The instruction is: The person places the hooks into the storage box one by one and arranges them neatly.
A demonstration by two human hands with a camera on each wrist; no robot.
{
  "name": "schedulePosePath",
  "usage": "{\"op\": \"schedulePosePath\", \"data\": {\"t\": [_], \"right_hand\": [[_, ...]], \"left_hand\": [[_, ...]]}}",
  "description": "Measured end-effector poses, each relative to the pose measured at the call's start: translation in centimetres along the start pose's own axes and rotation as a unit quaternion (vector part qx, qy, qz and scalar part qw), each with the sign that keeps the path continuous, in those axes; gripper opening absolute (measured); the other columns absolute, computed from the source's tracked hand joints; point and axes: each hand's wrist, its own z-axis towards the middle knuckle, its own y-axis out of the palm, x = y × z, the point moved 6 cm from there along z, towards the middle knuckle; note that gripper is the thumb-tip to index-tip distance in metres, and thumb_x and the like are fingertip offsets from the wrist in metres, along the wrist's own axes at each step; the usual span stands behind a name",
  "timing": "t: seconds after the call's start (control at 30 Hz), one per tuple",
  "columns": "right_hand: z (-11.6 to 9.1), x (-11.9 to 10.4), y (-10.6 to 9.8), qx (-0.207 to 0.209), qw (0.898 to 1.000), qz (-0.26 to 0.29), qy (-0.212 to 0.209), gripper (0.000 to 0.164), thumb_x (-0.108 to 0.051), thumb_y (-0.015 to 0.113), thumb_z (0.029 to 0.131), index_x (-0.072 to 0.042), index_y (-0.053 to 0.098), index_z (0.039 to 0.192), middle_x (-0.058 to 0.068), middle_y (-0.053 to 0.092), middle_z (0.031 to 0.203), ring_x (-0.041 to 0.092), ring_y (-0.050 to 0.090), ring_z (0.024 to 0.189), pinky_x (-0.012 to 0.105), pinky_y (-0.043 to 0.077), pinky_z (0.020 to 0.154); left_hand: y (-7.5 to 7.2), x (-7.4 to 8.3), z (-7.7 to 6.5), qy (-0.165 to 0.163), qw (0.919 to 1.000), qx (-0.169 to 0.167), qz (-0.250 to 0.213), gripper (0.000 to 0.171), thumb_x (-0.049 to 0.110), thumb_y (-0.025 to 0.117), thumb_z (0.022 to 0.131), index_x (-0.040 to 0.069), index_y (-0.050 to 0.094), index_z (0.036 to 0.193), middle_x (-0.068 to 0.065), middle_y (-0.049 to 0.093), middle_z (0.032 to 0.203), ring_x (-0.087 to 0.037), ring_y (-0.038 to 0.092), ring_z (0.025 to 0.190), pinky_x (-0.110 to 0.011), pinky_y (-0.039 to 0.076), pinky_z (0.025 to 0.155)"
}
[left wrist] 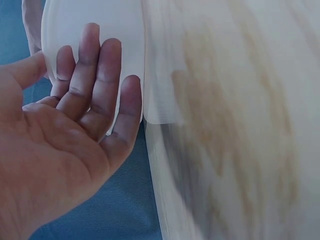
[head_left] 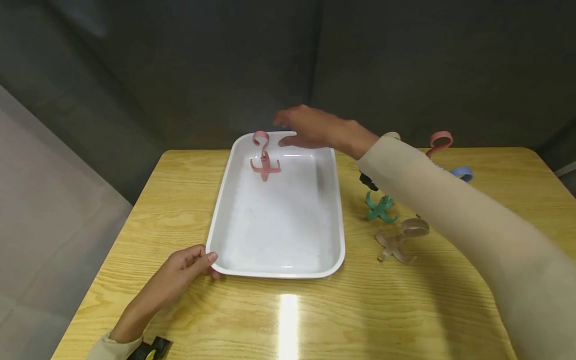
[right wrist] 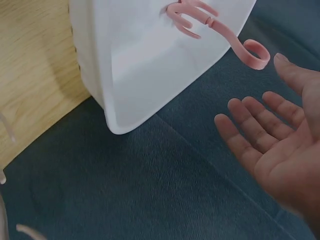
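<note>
A white tray (head_left: 283,215) lies on the wooden table. My left hand (head_left: 180,272) holds its near left corner, thumb on the rim and fingers curled by the outer wall. In the far left part of the tray stands a pink four-pronged hook (head_left: 264,167) with a curled top. My right hand (head_left: 315,127) hovers over the far rim, to the right of this hook. In the right wrist view, the fingers (right wrist: 250,127) are spread apart from the thumb with nothing between them, close to the curled end of the pink hook (right wrist: 230,37).
Right of the tray lie similar hooks: a green one (head_left: 381,207), a beige one (head_left: 396,245), a blue one (head_left: 462,173) and another pink one (head_left: 440,140). My right sleeve (head_left: 450,195) partly hides them. A dark curtain (head_left: 202,65) hangs behind the table.
</note>
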Motion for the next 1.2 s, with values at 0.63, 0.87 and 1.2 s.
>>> {"op": "schedulePosePath", "data": {"t": [0.63, 0.87, 1.2], "right_hand": [[-5.7, -1.7, -0.7, -0.004, 0.998, -0.063, -0.008, 0.066, -0.032, 0.075, 0.099, -0.009, 0.048, 0.154, 0.017, 0.046, 0.156, 0.034, 0.049, 0.14, 0.053, 0.045, 0.108], [-8.6, -2.3, 0.0, 0.025, 0.995, -0.09, -0.037, 0.062, -0.032, 0.077, 0.097, -0.01, 0.052, 0.15, 0.016, 0.056, 0.144, 0.031, 0.062, 0.12, 0.05, 0.056, 0.092], [-10.8, -1.7, 0.1, 0.054, 0.993, -0.095, -0.05, 0.058, -0.029, 0.077, 0.098, -0.008, 0.054, 0.147, 0.015, 0.059, 0.14, 0.029, 0.065, 0.112, 0.049, 0.058, 0.082]], "left_hand": [[-0.2, -0.3, 0.3, 0.006, 1.0, 0.0, -0.005, 0.036, 0.033, 0.055, 0.11, 0.003, 0.063, 0.093, -0.005, 0.075, 0.09, -0.021, 0.07, 0.101, -0.034, 0.052, 0.092], [-0.3, -0.3, 0.4, 0.01, 0.9999, -0.001, -0.01, 0.036, 0.032, 0.054, 0.111, 0.002, 0.062, 0.092, -0.006, 0.075, 0.091, -0.022, 0.07, 0.1, -0.034, 0.054, 0.091], [-0.5, -0.5, 0.5, 0.009, 0.9999, -0.003, -0.006, 0.036, 0.032, 0.054, 0.111, 0.002, 0.062, 0.094, -0.006, 0.075, 0.091, -0.022, 0.07, 0.1, -0.034, 0.053, 0.092]]}}
